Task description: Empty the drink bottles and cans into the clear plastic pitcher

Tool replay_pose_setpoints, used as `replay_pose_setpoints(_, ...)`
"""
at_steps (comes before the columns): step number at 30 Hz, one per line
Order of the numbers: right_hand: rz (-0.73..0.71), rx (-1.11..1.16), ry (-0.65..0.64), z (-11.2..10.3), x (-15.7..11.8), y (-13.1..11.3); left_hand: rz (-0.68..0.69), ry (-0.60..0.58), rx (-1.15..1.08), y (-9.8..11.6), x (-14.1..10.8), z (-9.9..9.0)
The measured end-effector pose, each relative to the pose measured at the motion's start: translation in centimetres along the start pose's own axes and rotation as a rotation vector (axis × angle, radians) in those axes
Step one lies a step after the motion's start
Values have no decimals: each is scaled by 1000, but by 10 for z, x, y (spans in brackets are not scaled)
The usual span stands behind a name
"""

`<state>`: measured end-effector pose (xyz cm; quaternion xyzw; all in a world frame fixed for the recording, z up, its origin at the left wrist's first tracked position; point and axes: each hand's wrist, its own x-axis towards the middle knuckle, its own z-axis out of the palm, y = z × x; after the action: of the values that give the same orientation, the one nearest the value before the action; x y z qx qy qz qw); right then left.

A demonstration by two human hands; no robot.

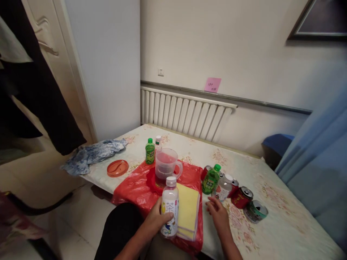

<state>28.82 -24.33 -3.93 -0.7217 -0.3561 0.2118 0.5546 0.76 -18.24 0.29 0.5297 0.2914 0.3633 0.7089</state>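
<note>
My left hand is wrapped round a white-capped tea bottle, holding it upright in front of the red plastic sheet. Behind that bottle, a clear plastic measuring jug with dark liquid at its bottom stands in a red dish. Yellow cloths lie stacked to the bottle's right. My right hand hovers with loosely bent fingers apart and nothing visible in them. Nearest to it are a clear white-capped bottle and a green tea bottle.
Red cans and a green can stand to the right on the flowered tablecloth. At the left are a red lid, another green bottle, a small clear bottle and blue patterned fabric. A radiator lines the wall.
</note>
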Motion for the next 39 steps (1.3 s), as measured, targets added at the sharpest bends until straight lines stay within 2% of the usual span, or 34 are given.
replay_pose_setpoints(2,-70,158,-169,15,-11,-42,-11,-29,43,-4,0,4)
replay_pose_setpoints(5,-161,219,-267,30,-25,-93,-19,-58,134,-8,-2,9)
replay_pose_setpoints(7,-236,185,-301,34,-33,-114,-17,-74,210,-8,-4,12)
replay_pose_setpoints(10,-314,60,-327,36,-40,-125,-43,-89,345,-7,-8,15)
replay_pose_setpoints(14,-333,-67,-375,35,-45,-121,-78,-83,525,-10,-13,15)
replay_pose_setpoints(18,-267,-75,-437,33,-47,-117,-87,-126,542,-14,-16,13)
replay_pose_setpoints(22,-207,-10,-474,31,-48,-117,-103,-163,509,-14,-18,12)
replay_pose_setpoints(26,-173,150,-489,33,-48,-111,-118,-181,499,-11,-20,11)
replay_pose_setpoints(29,-119,317,-403,34,-41,-100,-122,-183,465,-14,-21,5)
replay_pose_setpoints(32,-74,362,-287,33,-29,-82,-119,-160,372,-19,-24,-7)
replay_pose_setpoints(39,-112,-6,-115,45,-8,-32,-121,-61,192,-27,-26,-37)
